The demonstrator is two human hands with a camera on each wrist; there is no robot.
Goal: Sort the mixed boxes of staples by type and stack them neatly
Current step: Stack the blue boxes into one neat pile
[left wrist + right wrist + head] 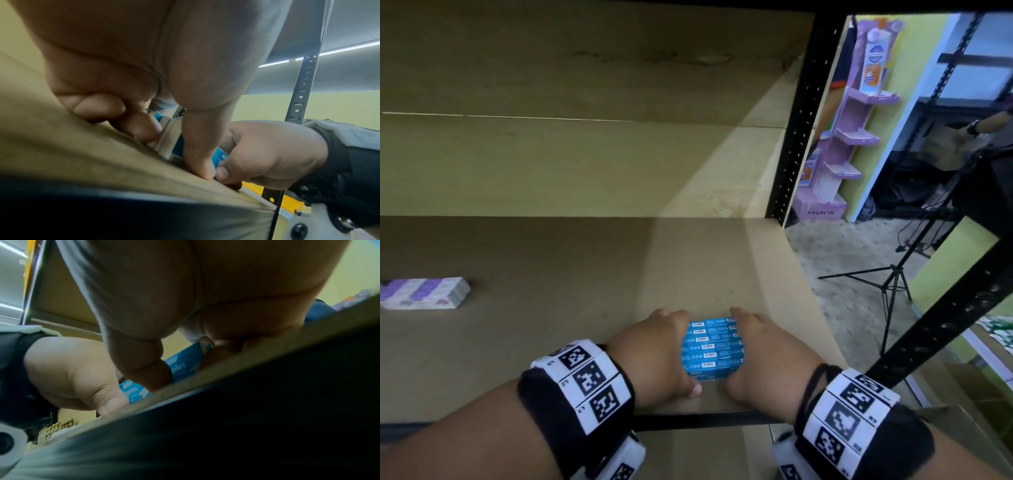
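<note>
A block of several blue staple boxes (711,347) stands on the brown shelf board (551,335) near its front right edge. My left hand (657,353) grips the block's left side, thumb at the front corner. My right hand (760,353) grips its right side. In the left wrist view my left fingers (141,125) curl against the blue boxes (176,146), with the right hand (267,154) beyond. In the right wrist view the blue boxes (183,363) show between my right thumb (148,369) and the left hand (78,379). A stack of purple and white staple boxes (422,293) lies far left.
The black front rail (705,419) of the shelf runs just below my wrists. A black slotted upright (796,116) bounds the shelf on the right. Beyond it stand a purple cardboard display rack (849,137) and a tripod (890,291) on the floor.
</note>
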